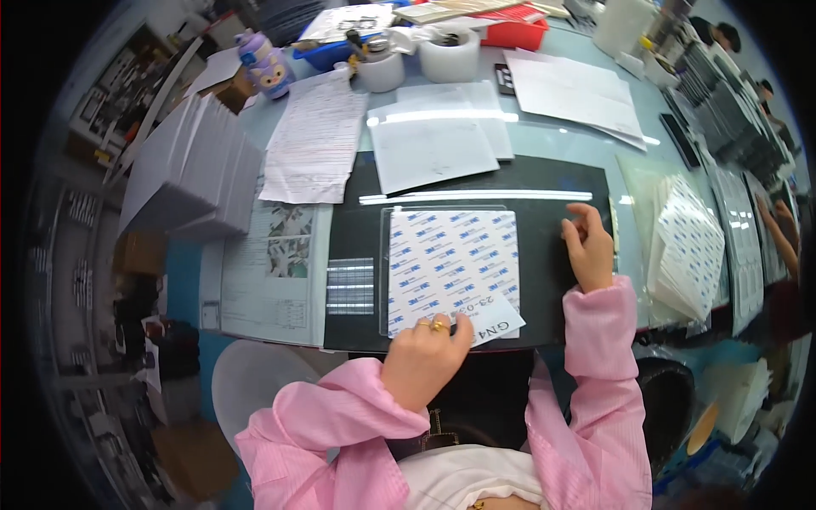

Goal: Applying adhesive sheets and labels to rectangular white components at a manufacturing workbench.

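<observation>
A square white sheet with repeated blue print (450, 263) lies on a clear plastic sheet (384, 255) on the black mat. At its near edge is my left hand (427, 357), palm down, with its fingers curled and closed on a small white paper slip (503, 323) with dark print. The slip lies tilted over the sheet's lower right corner. To the right, my right hand (588, 245) is beside the sheet, over the edge of the black mat (552, 255). Its fingers are bent but apart, with nothing visible in them.
A striped clear piece (350, 286) lies left of the sheet. Farther back are white sheets (433, 140) and a printed paper (314, 136). A tall white stack (212, 170) stands left; bagged blue-printed sheets (690, 246) lie right. White tubs (450, 59) stand at the back.
</observation>
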Available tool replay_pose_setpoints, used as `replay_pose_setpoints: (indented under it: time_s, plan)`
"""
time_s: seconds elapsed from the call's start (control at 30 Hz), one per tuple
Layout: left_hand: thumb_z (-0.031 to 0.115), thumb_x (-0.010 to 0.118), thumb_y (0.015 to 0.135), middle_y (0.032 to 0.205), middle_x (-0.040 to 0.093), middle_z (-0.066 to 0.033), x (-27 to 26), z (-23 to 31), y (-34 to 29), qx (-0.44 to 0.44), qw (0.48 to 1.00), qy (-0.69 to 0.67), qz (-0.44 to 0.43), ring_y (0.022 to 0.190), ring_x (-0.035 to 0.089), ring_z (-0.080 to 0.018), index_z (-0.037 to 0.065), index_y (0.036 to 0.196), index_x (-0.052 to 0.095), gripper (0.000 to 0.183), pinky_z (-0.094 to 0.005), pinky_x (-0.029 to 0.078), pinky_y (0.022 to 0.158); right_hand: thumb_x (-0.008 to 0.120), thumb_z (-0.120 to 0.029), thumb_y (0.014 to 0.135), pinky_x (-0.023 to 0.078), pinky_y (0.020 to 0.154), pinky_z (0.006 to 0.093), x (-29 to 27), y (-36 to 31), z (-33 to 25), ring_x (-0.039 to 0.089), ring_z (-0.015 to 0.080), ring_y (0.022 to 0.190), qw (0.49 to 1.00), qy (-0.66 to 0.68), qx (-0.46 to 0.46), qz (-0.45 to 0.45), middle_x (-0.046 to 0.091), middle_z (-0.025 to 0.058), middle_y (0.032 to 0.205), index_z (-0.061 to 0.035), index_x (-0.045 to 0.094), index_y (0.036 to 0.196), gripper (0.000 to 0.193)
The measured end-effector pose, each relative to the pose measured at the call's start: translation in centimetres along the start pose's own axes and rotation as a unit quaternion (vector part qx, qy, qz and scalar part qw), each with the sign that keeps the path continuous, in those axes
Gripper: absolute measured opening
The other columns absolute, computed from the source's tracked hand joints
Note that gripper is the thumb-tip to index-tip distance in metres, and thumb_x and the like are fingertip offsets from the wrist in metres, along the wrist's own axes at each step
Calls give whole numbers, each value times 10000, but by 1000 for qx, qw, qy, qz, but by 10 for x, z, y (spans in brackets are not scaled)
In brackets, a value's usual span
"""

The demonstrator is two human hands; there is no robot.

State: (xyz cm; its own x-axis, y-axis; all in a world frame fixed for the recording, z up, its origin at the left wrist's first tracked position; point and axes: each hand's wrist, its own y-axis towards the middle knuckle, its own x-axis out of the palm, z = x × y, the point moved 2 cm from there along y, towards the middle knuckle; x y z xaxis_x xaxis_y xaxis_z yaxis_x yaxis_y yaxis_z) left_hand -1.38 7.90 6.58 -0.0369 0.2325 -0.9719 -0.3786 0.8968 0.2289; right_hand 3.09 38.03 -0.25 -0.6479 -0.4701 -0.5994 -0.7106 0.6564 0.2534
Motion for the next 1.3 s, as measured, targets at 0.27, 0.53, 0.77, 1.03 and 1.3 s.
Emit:
replay_pose_setpoints:
  time_s: [0.27, 0.53, 0.77, 1.03, 1.3]
  plan:
    - [87, 635, 802, 794, 626, -83, 36, -81, 51, -67, 994, 91, 8, 688, 666, -216, 56, 978, 580, 188, -313, 525, 525, 610, -47, 917, 406, 559, 235, 2, -1, -2, 517, 78, 599, 1000, -11, -6, -15, 567, 14, 686, -34, 599, 1117, 201]
    - [38, 596, 821, 887, 637, -61, 26, -152, 6, -164, 980, 109, -27, 809, 676, -272, 107, 1043, 576, 233, -365, 551, 611, 599, -51, 921, 396, 543, 239, 2, -5, 1, 522, 79, 584, 999, 38, -5, -4, 557, 7, 651, -30, 611, 1079, 160]
    - [376, 671, 854, 1380, 477, -224, 23, -161, -69, -239, 967, 84, 8, 1311, 431, -396, 21, 1388, 461, 675, -473, 386, 1056, 589, -63, 938, 452, 583, 230, 3, -3, -1, 604, 90, 643, 999, -49, -12, -8, 645, 36, 731, -25, 611, 1063, 132]
    - [555, 730, 750, 1502, 360, -200, 38, -15, -18, -37, 980, -196, -21, 1414, 288, -418, 53, 1442, 408, 914, -559, 218, 1148, 552, -84, 953, 576, 879, 403, 5, -52, -60, 589, 314, 1182, 852, 426, 203, -226, 510, 180, 1371, -34, 476, 1285, 344]
    - [451, 801, 693, 1453, 457, -106, 62, 20, -10, -60, 987, -142, 49, 1381, 373, -358, 230, 1402, 509, 798, -606, 243, 1119, 571, -115, 947, 503, 994, 504, -3, -67, -58, 462, 369, 1322, 806, 522, 215, -176, 452, 206, 1424, -53, 469, 1306, 378]
